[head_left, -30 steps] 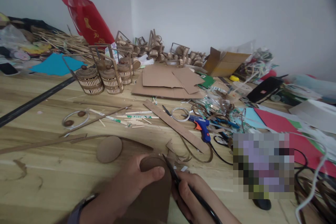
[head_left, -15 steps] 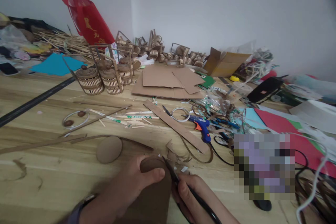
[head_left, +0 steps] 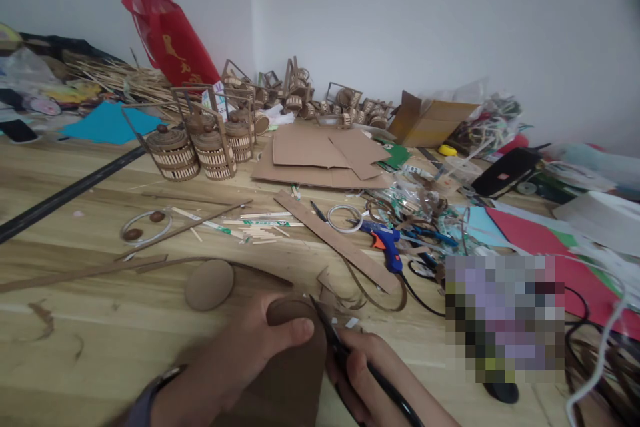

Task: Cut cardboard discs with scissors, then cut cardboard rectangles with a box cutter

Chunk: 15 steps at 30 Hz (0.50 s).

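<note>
My left hand (head_left: pixel 250 353) grips a piece of brown cardboard (head_left: pixel 295 380), its thumb lying on the top face and its fingers behind the rounded far edge. At that piece's right edge are dark-handled scissors (head_left: pixel 336 340), held in my right hand (head_left: pixel 377 370) with the tip pointing away from me. How far the blades are apart cannot be made out. A cut cardboard disc (head_left: pixel 209 285) lies flat on the table beyond my left hand. Thin cardboard strips (head_left: pixel 265 272) and small scraps (head_left: pixel 327 290) lie just past the two hands.
A blue glue gun (head_left: pixel 386 245) with a black cord lies right of centre, near a cardboard strip (head_left: pixel 335 240). Several small lidded baskets (head_left: pixel 215 155) stand at back left. Cardboard sheets (head_left: pixel 310 147) are stacked behind. Cables (head_left: pixel 603 333) and coloured paper (head_left: pixel 525 233) crowd the right.
The scissors and my right hand have shifted very slightly against the cardboard. My left hand keeps its hold, and the view has moved a little.
</note>
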### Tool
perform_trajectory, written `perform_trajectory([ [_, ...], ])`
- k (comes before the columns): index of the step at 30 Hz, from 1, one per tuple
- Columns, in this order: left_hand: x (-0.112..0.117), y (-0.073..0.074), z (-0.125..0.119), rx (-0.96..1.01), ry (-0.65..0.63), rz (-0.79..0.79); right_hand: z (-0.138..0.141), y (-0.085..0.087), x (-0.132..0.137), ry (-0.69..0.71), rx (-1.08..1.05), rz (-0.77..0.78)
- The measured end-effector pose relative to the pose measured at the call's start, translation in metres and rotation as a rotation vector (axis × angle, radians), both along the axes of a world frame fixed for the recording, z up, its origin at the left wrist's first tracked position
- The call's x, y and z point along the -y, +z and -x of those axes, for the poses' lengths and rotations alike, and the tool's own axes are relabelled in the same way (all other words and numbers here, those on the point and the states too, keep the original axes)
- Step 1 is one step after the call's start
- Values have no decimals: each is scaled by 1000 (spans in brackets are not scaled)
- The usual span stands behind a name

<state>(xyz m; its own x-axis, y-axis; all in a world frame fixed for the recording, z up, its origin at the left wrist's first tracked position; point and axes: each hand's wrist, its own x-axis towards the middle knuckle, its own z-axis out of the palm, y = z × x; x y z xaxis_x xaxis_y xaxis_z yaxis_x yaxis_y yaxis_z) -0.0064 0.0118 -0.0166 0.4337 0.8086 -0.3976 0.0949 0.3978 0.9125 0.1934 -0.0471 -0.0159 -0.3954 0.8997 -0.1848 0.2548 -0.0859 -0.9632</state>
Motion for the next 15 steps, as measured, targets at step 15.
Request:
perform_trajectory([
  [15, 0, 1, -1, 33, -27, 36, 5, 4, 6, -60, -40, 120],
])
